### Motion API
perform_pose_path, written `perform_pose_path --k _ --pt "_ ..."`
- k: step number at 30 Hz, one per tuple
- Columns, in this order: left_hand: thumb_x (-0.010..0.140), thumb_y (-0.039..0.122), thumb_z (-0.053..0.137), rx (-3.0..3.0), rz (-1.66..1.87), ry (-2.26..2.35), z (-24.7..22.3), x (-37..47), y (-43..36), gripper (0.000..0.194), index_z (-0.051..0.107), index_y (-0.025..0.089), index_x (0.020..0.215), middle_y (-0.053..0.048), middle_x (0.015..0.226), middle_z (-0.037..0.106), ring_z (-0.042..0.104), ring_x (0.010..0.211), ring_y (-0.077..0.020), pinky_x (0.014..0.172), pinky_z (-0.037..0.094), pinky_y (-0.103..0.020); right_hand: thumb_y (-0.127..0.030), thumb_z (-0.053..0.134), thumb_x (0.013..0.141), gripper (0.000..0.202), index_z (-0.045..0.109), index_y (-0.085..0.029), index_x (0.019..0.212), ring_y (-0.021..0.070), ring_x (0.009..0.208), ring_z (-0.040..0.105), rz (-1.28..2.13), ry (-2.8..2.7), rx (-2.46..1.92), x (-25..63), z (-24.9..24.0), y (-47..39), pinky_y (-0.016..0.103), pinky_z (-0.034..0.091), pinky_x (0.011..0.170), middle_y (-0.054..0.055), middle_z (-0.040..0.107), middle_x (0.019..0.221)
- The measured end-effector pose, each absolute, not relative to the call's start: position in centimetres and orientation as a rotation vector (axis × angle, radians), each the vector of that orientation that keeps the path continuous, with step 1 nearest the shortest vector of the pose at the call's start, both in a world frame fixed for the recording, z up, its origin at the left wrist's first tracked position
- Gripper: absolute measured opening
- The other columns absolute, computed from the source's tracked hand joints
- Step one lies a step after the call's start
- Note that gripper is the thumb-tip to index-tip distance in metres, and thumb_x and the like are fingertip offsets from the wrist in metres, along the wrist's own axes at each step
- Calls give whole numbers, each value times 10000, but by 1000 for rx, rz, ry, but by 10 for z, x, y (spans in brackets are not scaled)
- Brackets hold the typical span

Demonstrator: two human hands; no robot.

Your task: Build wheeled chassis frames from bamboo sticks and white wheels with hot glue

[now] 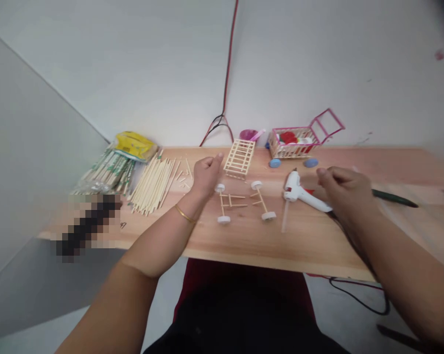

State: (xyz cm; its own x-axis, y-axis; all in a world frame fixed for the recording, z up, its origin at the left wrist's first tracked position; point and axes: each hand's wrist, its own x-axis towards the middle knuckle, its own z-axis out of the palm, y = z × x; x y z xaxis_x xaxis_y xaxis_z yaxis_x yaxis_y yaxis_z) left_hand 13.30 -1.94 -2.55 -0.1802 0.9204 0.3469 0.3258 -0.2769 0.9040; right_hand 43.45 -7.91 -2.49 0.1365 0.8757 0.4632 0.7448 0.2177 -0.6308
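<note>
My left hand (207,173), closed with the thumb up, is near the lower left of a small slatted stick frame (239,158); I cannot make out anything in it. Closed as well, my right hand (345,189) is over the right part of the table, beside a white glue gun (291,189) with a clear glue stick. Between the hands lie two stick axles with white wheels, the left one (222,202) with short sticks attached and the right one (263,201) tilted. Whether the right hand holds anything is hidden.
Loose sticks (153,187) lie at the left beside wrapped stick bundles (109,169) and a yellow packet (135,145). Against the wall stand a pink-edged cart (293,142) with blue wheels and a purple bowl (247,134). A dark green tool (395,198) and cables are at the right.
</note>
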Motion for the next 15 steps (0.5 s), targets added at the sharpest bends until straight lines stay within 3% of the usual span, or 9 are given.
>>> perform_pose_path --k 6,12,15 --pt "825 529 561 1544 1478 1387 -35 133 -16 551 314 183 475 45 496 255 272 494 -90 507 224 -264 -388 555 811 326 520 -190 555 133 546 471 240 -1615 -1657 430 -25 -83 265 353 531 17 520 550" --pt "827 442 597 1522 1539 1384 -38 133 -13 479 340 185 515 49 522 300 317 527 -96 536 264 -256 -450 553 797 368 502 -197 534 131 510 423 253 -1620 -1702 428 -25 -83 269 326 498 8 483 508" --pt "816 383 621 1470 1597 1365 -41 134 -10 368 426 181 577 44 564 387 374 561 -99 558 301 -246 -465 554 790 387 490 -202 514 129 492 392 248 -1608 -1687 427 -24 -84 269 297 469 -9 430 476"
